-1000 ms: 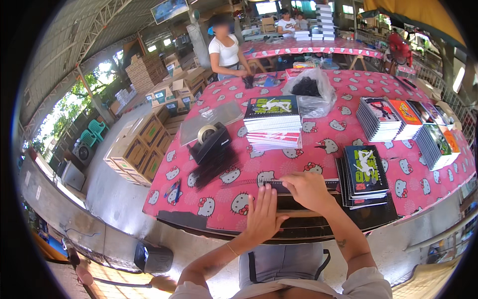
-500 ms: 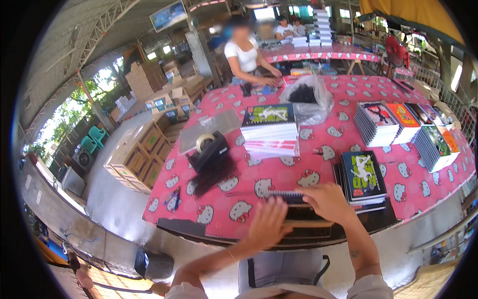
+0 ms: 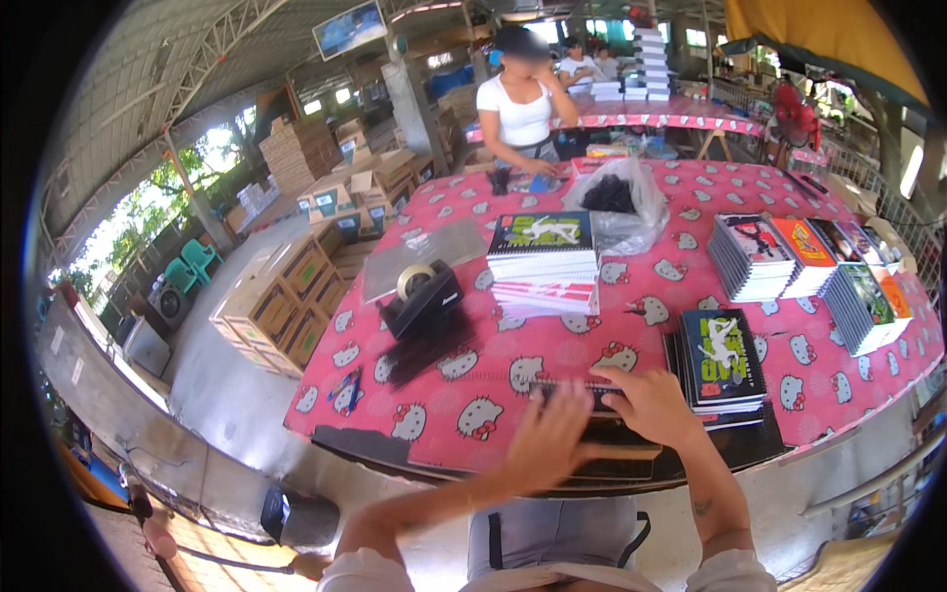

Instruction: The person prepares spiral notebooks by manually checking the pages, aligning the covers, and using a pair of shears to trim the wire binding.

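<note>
In front of me, at the near edge of the table, lies a dark notebook (image 3: 602, 431) with a black spiral coil (image 3: 546, 385) along its far edge. A thin loose end of the coil reaches left past the notebook. My left hand (image 3: 552, 434), a little smeared by motion, lies over the coil with its fingers stretched out. At the notebook's right end my right hand (image 3: 651, 403) is closed on its edge near the coil. Right of that hand sits a stack of black-and-green notebooks (image 3: 720, 360). Black plastic coils (image 3: 431, 345) lie heaped to the left.
Behind the coils stands a black tape dispenser (image 3: 422, 301); blue-handled pliers (image 3: 346, 391) lie nearer. Further back are a notebook stack (image 3: 543, 257) and a plastic bag (image 3: 631, 212) of black coils. More spiral notebooks (image 3: 755, 257) fill the right. A co-worker (image 3: 523, 109) stands across the table.
My left hand has shifted slightly along the coil, while my right hand keeps its grip. Across the table the co-worker has straightened and raised one hand to the head. My view has tilted slightly.
</note>
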Available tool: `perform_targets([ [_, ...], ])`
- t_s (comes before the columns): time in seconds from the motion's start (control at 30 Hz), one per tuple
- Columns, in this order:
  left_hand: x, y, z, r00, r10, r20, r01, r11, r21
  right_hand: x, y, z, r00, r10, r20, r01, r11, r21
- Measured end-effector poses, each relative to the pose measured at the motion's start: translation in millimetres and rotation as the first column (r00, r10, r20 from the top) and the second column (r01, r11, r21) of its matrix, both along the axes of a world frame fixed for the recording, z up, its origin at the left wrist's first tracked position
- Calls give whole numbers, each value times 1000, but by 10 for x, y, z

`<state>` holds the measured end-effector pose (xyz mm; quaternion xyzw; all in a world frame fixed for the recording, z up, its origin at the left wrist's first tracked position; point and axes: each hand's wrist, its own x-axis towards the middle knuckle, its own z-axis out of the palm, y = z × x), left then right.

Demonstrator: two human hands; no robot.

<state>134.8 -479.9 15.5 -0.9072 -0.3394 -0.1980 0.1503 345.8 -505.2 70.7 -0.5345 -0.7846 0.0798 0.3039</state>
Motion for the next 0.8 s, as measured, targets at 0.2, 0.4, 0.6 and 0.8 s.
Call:
perform_targets([
  [0.2, 56, 253, 155, 999, 31, 32, -34, 996, 89, -25, -48, 3, 992, -30, 125, 43, 994, -103],
  [0.4, 55, 65, 230, 966, -95, 242, 115, 991, -70, 457, -141, -607, 463, 138, -876, -309, 951, -13],
  [0.6, 128, 250, 346, 987, -133, 91, 129, 991, 41, 96, -100, -870, 500, -3, -866, -141, 986, -84],
  [0.8, 86, -26, 130, 995, 74, -72, -71, 997, 42, -16, -39, -926, 545, -8, -838, -46, 998, -40],
])
